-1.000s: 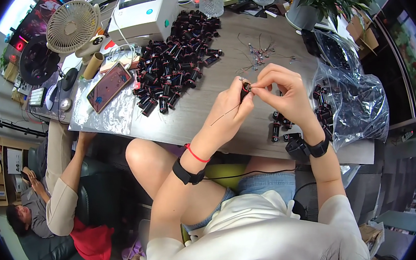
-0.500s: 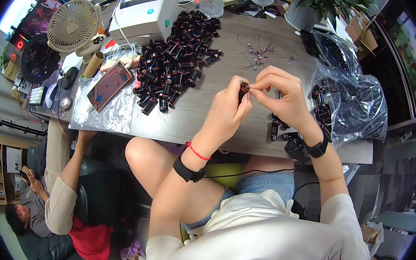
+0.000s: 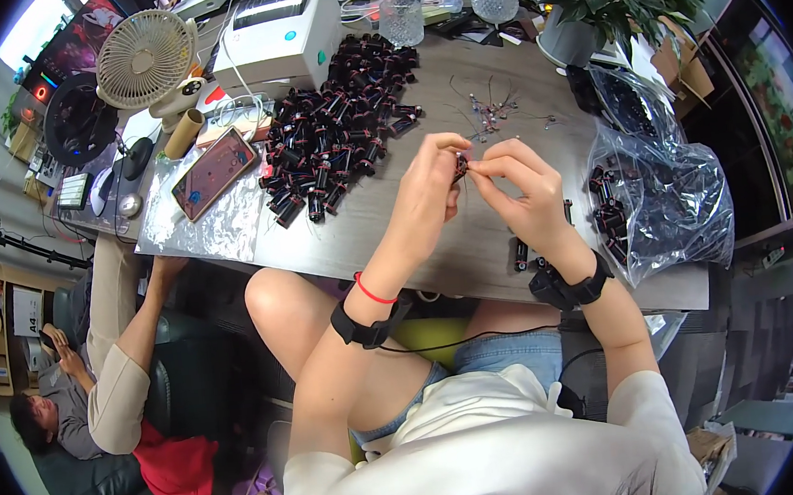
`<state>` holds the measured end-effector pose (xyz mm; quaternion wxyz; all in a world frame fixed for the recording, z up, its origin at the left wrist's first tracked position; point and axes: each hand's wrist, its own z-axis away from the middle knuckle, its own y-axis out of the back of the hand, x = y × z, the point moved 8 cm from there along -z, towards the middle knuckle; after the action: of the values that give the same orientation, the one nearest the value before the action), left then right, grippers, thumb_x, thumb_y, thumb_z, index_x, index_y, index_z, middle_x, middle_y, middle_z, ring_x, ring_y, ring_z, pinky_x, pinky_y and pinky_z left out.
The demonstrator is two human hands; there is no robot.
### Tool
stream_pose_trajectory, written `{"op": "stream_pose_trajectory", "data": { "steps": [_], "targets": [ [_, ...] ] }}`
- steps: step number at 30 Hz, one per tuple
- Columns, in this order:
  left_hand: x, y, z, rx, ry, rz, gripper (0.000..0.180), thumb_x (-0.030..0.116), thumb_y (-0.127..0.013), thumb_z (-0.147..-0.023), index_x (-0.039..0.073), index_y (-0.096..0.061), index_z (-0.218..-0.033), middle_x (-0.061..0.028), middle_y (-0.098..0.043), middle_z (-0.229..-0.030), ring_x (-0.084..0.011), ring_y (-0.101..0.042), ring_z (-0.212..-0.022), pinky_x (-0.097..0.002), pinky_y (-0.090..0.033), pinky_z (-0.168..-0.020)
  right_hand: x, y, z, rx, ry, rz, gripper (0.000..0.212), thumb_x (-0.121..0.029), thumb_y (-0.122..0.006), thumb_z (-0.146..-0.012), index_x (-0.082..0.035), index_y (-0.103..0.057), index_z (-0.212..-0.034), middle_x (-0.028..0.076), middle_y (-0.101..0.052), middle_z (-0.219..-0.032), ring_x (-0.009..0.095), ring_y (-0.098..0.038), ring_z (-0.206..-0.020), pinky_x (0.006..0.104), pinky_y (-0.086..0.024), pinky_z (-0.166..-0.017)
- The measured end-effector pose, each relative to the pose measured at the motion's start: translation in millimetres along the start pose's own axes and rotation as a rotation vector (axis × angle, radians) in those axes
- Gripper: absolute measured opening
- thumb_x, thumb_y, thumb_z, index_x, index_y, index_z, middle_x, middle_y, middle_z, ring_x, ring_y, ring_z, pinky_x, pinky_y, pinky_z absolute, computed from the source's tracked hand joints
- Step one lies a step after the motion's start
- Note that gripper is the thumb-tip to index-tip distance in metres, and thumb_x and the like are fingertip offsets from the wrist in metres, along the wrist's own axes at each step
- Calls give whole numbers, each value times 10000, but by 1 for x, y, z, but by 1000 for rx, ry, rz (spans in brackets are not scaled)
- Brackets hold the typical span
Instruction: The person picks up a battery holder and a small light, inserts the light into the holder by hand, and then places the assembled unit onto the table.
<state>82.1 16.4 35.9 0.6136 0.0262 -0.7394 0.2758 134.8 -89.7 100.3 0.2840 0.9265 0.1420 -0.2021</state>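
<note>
Above the desk, my left hand (image 3: 427,193) is closed round a small black cylindrical part (image 3: 461,168) with reddish wiring at its end. My right hand (image 3: 521,187) pinches thumb and forefinger together right at that end; what lies between the fingertips is too small to make out, perhaps a thin wire. Beyond the hands lies a loose bunch of thin-wired little components (image 3: 494,113). To the left spreads a big heap of similar black parts (image 3: 334,126). Several more sit near my right wrist, one of them a black cylinder (image 3: 521,254), partly hidden by that hand.
A clear plastic bag (image 3: 671,200) with black parts by it lies at the desk's right edge. Leftward are a phone (image 3: 214,174), a cardboard tube (image 3: 184,134), a fan (image 3: 146,62) and a white printer-like box (image 3: 277,41). A potted plant (image 3: 572,39) stands far right. Another person (image 3: 80,398) sits at left.
The fingers of my left hand have shifted around the black part, turning it slightly. My right hand stays pinched at its end, a little further left. The whole view has shifted slightly.
</note>
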Motion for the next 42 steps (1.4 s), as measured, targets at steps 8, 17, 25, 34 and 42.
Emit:
{"op": "stream_pose_trajectory", "data": {
  "steps": [8,17,25,34,42],
  "targets": [
    [2,3,-2,-117,-8,-30,174,223,-447,-996,88,-497,-1094,3,-512,-967,-20,-404,-627,-185,-346,-499,11,-7,0,20,-79,-36,103,46,-691,-756,1,-657,-842,75,-612,-807,176,-591,-703,263,-469,-610],
    [-7,9,-4,25,66,102,150,215,-484,-983,70,-523,-992,9,-501,-869,-33,-433,-634,-184,-359,-534,47,-17,11,-49,-330,-354,61,61,-661,-796,33,-638,-845,64,-587,-876,111,-541,-786,231,-441,-693],
    [2,15,-4,103,-291,-417,251,124,-568,-927,38,-470,-713,-34,-544,-920,-50,-465,-668,-205,-376,-546,52,-27,20,25,-383,-573,68,67,-632,-833,43,-634,-897,71,-581,-948,118,-547,-836,224,-440,-724],
    [-21,11,-5,26,-20,140,78,99,-523,-949,74,-449,-949,-13,-522,-904,-63,-474,-735,-218,-387,-619,30,-20,23,42,-210,-327,144,96,-615,-835,32,-627,-964,85,-580,-976,131,-560,-867,231,-459,-749],
    [-23,-3,-2,-52,7,181,147,82,-538,-945,60,-478,-1078,-17,-543,-1003,-86,-510,-881,-243,-419,-747,39,-3,30,252,-147,-334,228,114,-607,-831,16,-593,-1036,92,-582,-981,148,-564,-877,244,-467,-757]
  ]
}}
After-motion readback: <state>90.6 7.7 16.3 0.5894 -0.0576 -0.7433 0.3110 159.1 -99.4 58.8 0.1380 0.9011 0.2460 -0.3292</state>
